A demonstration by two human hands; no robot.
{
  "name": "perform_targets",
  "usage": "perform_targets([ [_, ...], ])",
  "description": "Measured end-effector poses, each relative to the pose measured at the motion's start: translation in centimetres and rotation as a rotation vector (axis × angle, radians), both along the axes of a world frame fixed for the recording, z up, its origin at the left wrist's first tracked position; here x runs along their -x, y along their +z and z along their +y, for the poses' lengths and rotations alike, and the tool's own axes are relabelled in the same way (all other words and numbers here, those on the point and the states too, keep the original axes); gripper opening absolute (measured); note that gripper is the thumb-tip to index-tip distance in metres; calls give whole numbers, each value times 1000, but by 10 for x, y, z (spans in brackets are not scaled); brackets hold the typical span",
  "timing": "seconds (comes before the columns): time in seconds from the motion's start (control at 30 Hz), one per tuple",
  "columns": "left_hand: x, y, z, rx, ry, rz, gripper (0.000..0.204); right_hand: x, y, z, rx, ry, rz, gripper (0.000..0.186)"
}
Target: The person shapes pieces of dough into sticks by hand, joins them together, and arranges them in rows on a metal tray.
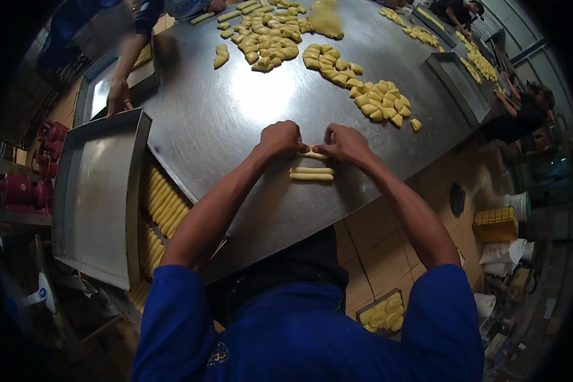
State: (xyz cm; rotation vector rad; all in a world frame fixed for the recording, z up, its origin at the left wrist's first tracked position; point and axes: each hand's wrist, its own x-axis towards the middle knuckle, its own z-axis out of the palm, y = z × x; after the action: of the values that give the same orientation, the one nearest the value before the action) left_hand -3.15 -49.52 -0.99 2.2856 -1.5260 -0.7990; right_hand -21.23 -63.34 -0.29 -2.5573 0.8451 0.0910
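Note:
Between my two hands a short yellow dough strip lies on the metal table. My left hand pinches its left end, and my right hand has its curled fingers on the right end. Just nearer to me rest two rolled dough sticks, side by side and touching neither hand. Beyond my right hand is a heap of cut dough pieces, with one loose piece at its right edge.
An upright-tilted metal tray stands at the left over rows of dough sticks. A co-worker's hand touches its far edge. More dough pieces cover the far table. A dough-filled tray sits low behind my right side, and a yellow crate at the right.

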Motion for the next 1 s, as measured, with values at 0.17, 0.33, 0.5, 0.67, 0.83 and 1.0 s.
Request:
perform_targets([
  [0.17,-4,8,3,-51,84,60,45,23,5,-19,-50,-168,28,60],
  [0.33,-6,6,12,70,82,57,44,29,5,-24,-175,-103,-50,53],
  [0.5,-12,2,2,60,56,39,53,26,3,-33,-196,-45,-82,52],
  [0.67,-2,14,-20,-44,-46,-170,78,13,8,-22,-100,-2,-13,58],
  [0.83,0,22,-31,-170,-25,-109,83,17,3,-33,-215,0,9,57],
  [1.0,-4,10,-20,-27,-60,-161,88,16,9,-31,-130,-47,-15,65],
])
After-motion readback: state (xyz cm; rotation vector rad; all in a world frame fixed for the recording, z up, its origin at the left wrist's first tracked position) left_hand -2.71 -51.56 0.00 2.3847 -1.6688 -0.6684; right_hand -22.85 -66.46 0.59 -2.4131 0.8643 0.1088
